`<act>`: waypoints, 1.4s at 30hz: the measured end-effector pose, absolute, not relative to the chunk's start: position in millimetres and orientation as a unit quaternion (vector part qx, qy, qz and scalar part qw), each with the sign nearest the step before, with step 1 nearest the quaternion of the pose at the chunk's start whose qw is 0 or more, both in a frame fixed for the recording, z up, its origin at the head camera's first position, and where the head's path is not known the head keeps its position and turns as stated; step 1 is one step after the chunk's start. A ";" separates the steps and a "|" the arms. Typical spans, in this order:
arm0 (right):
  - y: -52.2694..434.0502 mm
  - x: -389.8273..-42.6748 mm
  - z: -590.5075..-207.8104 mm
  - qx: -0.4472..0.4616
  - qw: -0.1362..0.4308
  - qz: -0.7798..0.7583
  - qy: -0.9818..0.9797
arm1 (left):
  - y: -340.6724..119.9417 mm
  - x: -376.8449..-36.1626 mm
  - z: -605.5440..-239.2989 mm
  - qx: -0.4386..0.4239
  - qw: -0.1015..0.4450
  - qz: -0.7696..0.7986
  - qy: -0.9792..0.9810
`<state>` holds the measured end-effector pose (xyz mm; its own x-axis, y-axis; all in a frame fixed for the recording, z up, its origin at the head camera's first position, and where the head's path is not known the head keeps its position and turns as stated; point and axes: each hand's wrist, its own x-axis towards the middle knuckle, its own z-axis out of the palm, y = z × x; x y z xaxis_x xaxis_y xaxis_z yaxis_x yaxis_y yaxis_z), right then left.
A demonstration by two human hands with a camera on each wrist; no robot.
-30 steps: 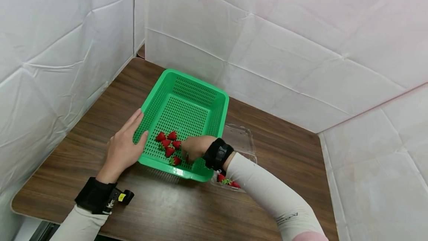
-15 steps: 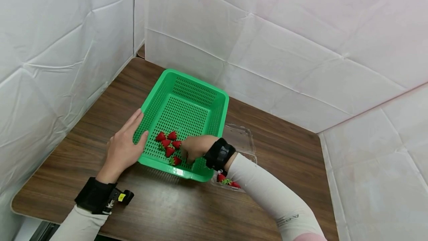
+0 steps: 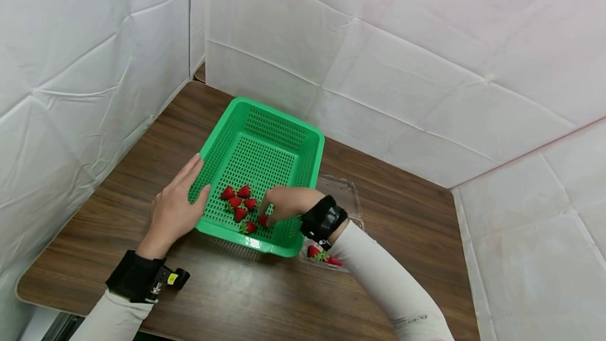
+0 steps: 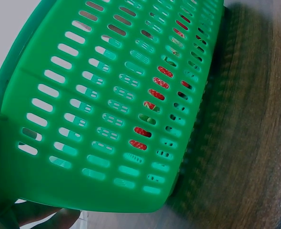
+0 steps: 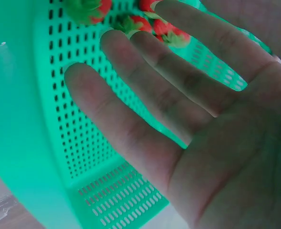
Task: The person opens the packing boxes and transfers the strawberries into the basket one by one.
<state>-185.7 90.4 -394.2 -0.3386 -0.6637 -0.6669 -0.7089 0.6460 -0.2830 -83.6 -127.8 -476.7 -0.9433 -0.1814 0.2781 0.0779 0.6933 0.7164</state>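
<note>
Down into the green basket (image 3: 265, 159), straight to its near end: red strawberries (image 3: 240, 214) on the mesh floor, a close bunch of five, then a stray by the near side. One more berry (image 3: 263, 220) right beside the fingertips of the right hand (image 3: 289, 201). In over the basket's right side with that hand, fingers wide and loosely spread, no hold on any fruit. Across at the basket's left rim, the left hand (image 3: 177, 207): nearly straight fingers along the outside, thumb at the edge, a wide, flat touch. Just right of the basket, a see-through plastic box (image 3: 310, 260) (half hidden under the right sleeve (image 3: 379, 264), mind) with more fruit inside, thin lid (image 3: 338, 196) laid back.

On to the edges: basket's far end close to the white wall (image 3: 379, 67), a long run of table (image 3: 270, 299) off to its right, a broad strip in front. Smooth moulded plastic for the basket, rounded corners, rows of slots up the sides, red glints showing through from outside. Dark woodgrain beneath, creased sheeting behind.
</note>
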 end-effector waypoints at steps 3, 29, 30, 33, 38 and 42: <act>94.8 -188.2 -390.0 -0.405 0.387 0.010 0.828 | -128.1 -84.0 -476.9 0.028 0.166 -0.390 -0.905; 158.9 -188.0 -376.2 -0.418 0.201 -0.172 0.869 | -128.1 -84.1 -477.5 0.024 0.168 -0.389 -0.905; 161.5 -188.2 -376.9 -0.416 0.196 -0.172 0.871 | -128.1 -84.1 -477.6 0.023 0.169 -0.389 -0.905; 169.4 -188.5 -378.2 -0.411 0.188 -0.174 0.875 | -128.0 -84.3 -478.0 0.023 0.170 -0.389 -0.905; 183.9 -186.7 -380.5 -0.396 0.189 -0.180 0.881 | -127.8 -84.3 -478.8 0.023 0.169 -0.389 -0.905; 195.1 -183.9 -384.8 -0.383 0.200 -0.175 0.885 | -127.8 -84.1 -479.2 0.021 0.171 -0.389 -0.905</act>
<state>-183.9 195.1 -384.8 -0.6262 -0.7478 -0.2205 -0.6081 0.6455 -0.4622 -84.1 -127.8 -479.2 -0.9410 -0.1710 0.2922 0.0940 0.6971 0.7108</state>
